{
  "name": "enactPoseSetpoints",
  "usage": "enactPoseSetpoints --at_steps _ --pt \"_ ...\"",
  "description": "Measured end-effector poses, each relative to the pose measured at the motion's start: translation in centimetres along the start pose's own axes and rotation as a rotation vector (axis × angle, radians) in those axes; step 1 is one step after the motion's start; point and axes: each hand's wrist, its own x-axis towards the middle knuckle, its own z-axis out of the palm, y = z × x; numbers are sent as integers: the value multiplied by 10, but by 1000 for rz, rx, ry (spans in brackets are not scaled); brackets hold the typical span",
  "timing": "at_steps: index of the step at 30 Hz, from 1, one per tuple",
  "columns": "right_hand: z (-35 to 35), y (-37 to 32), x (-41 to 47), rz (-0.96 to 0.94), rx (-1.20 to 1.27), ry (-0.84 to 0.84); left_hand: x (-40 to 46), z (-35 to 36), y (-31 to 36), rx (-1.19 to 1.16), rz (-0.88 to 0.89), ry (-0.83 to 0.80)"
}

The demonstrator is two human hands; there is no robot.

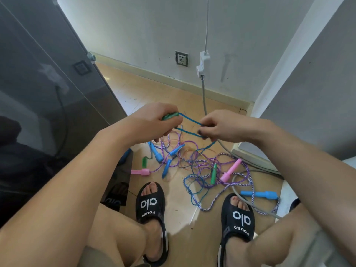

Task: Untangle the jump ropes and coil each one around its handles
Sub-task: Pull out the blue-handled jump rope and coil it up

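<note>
Head view looked down on a blue jump rope (189,121) stretched in two strands between the hands, above the floor and in front of the knees. At its left end a green handle (170,116) was clenched in the left hand (154,122), fingers curled tight around it so only the tip showed. The right hand (221,125) pinched the rope's loop between thumb and fingertips, dark-painted nails visible, and from there a strand dropped down toward the floor.

Below the hands lay the tangled pile of ropes (198,166) on the pale wooden floor (134,89): thin purple and striped cords looped over one another. Among them sat a pink handle (140,172) at the left, another pink handle (231,172) toward the right, a green handle (213,174) just beside that one, a small green handle (144,162) near the left pink one, and several blue handles, one (259,194) lying apart by the right foot.

Both feet wore black slides (152,205) with white lettering, planted either side of the pile's near edge. A grey cable (204,93) hung from a white adapter (203,62) on the wall and ran down behind the ropes, next to a wall socket (181,59). A dark glossy cabinet (48,78) stood at the left.
</note>
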Motion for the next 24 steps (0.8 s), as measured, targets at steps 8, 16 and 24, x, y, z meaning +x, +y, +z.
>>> enactPoseSetpoints --at_steps 8,16,24 --pt "-5 32 6 221 -275 117 -1 0 -1 -47 6 28" --pt "5 -31 -1 -191 555 -29 1 2 4 -20 26 31" --pt "-19 38 -4 160 -168 -106 -8 -9 -10 0 -41 45"
